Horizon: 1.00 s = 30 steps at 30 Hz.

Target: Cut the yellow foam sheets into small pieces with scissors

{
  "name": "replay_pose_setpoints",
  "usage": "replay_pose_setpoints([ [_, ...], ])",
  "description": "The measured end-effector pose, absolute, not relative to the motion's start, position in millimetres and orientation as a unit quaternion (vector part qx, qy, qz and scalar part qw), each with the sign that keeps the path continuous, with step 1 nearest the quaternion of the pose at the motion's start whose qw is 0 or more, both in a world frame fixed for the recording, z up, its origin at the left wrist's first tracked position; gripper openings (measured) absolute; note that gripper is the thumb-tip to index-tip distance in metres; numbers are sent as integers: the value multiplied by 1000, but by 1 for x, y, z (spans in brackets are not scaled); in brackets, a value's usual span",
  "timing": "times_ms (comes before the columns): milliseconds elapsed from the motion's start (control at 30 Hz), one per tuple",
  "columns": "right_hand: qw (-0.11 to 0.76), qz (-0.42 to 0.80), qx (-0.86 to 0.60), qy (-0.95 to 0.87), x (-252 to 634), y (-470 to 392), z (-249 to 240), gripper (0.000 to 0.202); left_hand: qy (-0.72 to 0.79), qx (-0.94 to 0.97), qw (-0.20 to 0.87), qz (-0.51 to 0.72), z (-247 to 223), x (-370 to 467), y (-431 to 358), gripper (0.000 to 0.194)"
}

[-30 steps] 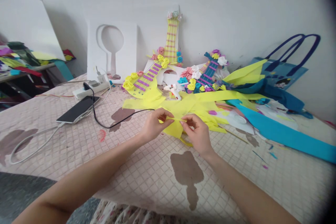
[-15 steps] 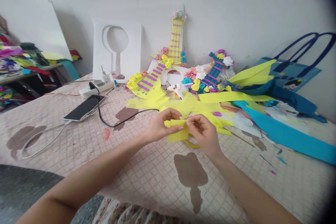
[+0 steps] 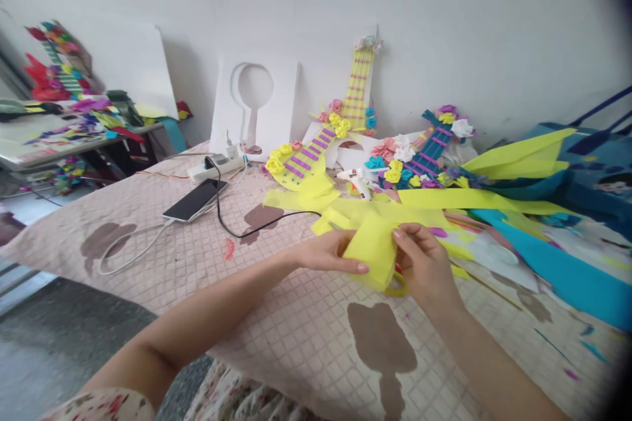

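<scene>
Between my hands is a piece of yellow crepe paper (image 3: 374, 251), held above the table. My left hand (image 3: 332, 251) grips its left side, thumb in front and the other fingers behind. At the upper right edge, my right hand (image 3: 427, 260) pinches the paper between thumb and fingertips. Just below the paper, beside my right hand, shows part of a yellow scissors handle (image 3: 396, 287). More yellow crepe strips (image 3: 434, 198) lie behind my hands. A white glue gun (image 3: 356, 182) rests beyond them, near paper-flower decorated guitar shapes (image 3: 309, 158).
A black phone (image 3: 194, 200) with a white cable lies left, beside a power strip (image 3: 216, 166). A black cord runs toward the yellow paper. Blue crepe paper (image 3: 557, 266) and a blue bag (image 3: 600, 164) are on the right. A white cutout board (image 3: 284, 102) leans on the wall.
The yellow paper is now spread wider and faces me more. My hands have moved slightly apart. The view has turned left, showing more of the side table.
</scene>
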State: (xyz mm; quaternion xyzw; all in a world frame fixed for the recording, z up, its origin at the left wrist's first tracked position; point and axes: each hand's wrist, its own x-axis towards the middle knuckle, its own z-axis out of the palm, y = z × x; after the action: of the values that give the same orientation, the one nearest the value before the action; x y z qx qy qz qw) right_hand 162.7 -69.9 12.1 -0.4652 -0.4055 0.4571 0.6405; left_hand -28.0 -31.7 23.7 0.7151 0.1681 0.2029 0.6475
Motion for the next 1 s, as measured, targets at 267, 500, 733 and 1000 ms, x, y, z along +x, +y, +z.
replay_pose_setpoints([
  [267,562,540,-471,-413,162,-64,-1,21,235,597,767,26,17,-41,-14,71],
  [500,522,483,-491,-504,152,-73,-1,21,297,538,759,218,3,-24,-14,52],
  [733,536,460,-486,-514,152,-72,-2,21,356,516,716,308,-1,-16,-24,37],
  [1000,541,519,-473,-463,150,-73,1,23,389,490,700,345,3,-14,-26,40],
])
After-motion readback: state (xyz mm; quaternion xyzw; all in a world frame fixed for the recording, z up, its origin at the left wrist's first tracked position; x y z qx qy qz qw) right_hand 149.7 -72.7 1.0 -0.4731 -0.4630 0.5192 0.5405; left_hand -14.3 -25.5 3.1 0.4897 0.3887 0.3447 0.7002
